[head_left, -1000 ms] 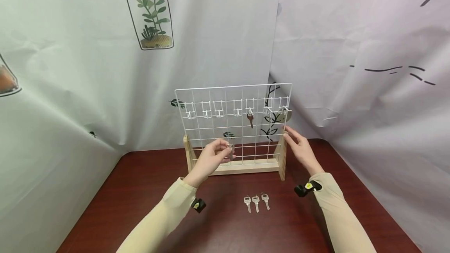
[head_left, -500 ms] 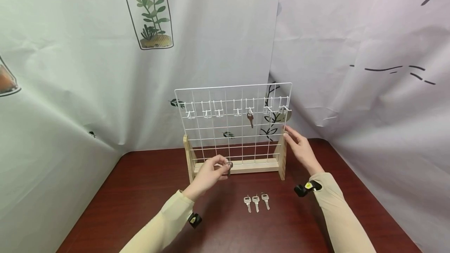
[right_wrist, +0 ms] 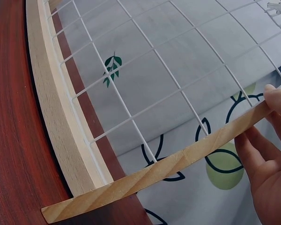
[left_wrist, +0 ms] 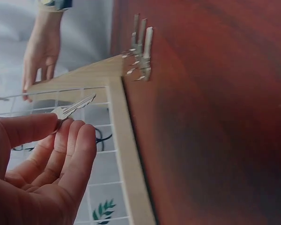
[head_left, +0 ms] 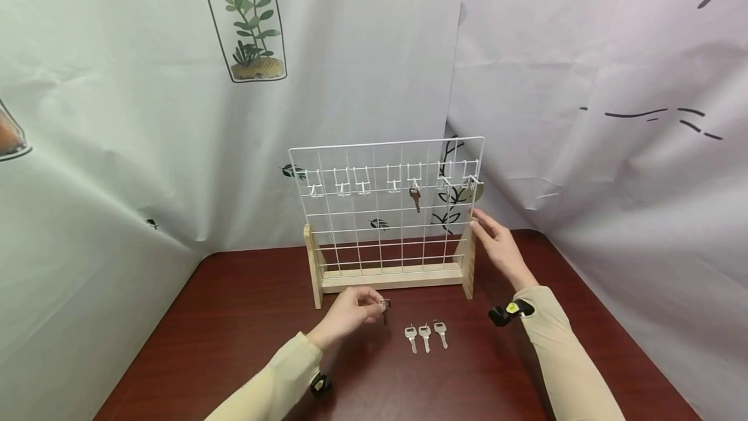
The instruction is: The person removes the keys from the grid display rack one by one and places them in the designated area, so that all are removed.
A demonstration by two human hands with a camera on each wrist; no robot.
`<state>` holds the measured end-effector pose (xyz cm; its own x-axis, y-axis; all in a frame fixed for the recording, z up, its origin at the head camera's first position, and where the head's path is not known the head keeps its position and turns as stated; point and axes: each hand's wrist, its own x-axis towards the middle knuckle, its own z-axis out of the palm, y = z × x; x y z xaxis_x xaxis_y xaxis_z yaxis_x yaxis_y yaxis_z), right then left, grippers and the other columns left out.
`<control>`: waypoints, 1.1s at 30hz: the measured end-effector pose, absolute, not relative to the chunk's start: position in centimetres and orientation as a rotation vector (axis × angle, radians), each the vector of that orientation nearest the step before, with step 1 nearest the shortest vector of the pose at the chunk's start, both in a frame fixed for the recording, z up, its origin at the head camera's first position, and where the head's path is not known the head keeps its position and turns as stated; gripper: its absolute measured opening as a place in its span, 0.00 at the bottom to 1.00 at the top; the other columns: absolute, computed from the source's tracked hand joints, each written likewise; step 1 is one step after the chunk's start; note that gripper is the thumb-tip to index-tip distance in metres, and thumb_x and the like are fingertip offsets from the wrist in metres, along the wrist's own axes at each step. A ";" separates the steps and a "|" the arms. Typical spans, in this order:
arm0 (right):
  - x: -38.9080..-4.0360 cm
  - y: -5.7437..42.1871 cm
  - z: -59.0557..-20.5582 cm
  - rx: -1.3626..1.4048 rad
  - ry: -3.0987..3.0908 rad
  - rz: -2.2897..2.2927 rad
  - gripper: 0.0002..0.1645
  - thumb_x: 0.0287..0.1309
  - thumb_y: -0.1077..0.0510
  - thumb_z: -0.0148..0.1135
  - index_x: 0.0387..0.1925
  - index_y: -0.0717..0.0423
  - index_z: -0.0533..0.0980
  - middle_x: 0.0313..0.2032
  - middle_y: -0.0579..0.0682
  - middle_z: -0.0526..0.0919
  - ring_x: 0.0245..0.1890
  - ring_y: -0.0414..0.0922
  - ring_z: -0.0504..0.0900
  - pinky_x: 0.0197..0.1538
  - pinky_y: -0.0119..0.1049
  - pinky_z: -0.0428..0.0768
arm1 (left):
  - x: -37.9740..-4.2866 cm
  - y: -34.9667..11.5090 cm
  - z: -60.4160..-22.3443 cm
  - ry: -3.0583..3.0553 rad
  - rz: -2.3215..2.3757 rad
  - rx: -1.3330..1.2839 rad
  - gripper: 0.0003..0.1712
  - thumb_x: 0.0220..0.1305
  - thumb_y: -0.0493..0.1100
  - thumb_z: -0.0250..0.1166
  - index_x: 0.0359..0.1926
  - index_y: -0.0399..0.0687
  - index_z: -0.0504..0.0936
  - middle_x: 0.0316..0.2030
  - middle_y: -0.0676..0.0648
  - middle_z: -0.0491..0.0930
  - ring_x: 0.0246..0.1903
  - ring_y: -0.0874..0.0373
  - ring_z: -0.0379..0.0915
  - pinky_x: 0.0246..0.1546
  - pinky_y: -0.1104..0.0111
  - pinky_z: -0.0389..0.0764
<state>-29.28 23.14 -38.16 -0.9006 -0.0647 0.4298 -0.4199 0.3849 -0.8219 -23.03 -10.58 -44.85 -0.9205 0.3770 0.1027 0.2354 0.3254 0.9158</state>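
My left hand point(head_left: 348, 314) pinches a silver key point(left_wrist: 76, 107) between thumb and fingers, a little above the table and left of three loose keys point(head_left: 424, 338) lying in a row. In the left wrist view the key's blade points away from the fingertips. With thumb and fingers, my right hand point(head_left: 497, 249) grips the top of the right wooden side piece point(right_wrist: 164, 161) of a white wire grid rack point(head_left: 386, 144). On one of the rack's hooks hangs another key point(head_left: 415, 199), which looks darker.
Several white hooks point(head_left: 394, 188) line the upper part of the grid. A wooden base bar point(head_left: 391, 280) joins the rack's two sides. The dark red table point(head_left: 234, 343) ends at a printed cloth backdrop point(head_left: 362, 70) behind and beside it.
My left hand has come down with the key from in front of the grid to just above the table. The right hand has stayed on the rack's side.
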 end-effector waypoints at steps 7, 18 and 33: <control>-29.1 23.2 -38.1 0.417 -2.320 1.546 0.28 0.75 0.59 0.53 0.71 0.65 0.65 0.66 0.68 0.71 0.66 0.60 0.70 0.69 0.57 0.65 | -22.5 -10.2 -46.3 2.390 1.617 0.528 0.03 0.60 0.30 0.68 0.35 0.32 0.84 0.26 0.48 0.84 0.27 0.61 0.80 0.33 0.61 0.88; -28.9 23.1 -38.2 0.409 -2.333 1.550 0.28 0.75 0.58 0.54 0.72 0.64 0.65 0.67 0.66 0.70 0.68 0.60 0.68 0.70 0.56 0.64 | -21.8 -9.5 -47.9 2.324 1.574 0.490 0.02 0.58 0.26 0.64 0.34 0.30 0.82 0.28 0.39 0.85 0.28 0.51 0.83 0.29 0.60 0.87; -29.3 23.3 -38.3 0.428 -2.319 1.556 0.28 0.75 0.59 0.54 0.71 0.65 0.65 0.69 0.64 0.69 0.68 0.60 0.68 0.70 0.56 0.64 | -22.7 -9.4 -48.4 2.633 1.233 0.600 0.03 0.56 0.41 0.70 0.30 0.48 0.84 0.19 0.58 0.76 0.20 0.65 0.70 0.23 0.72 0.70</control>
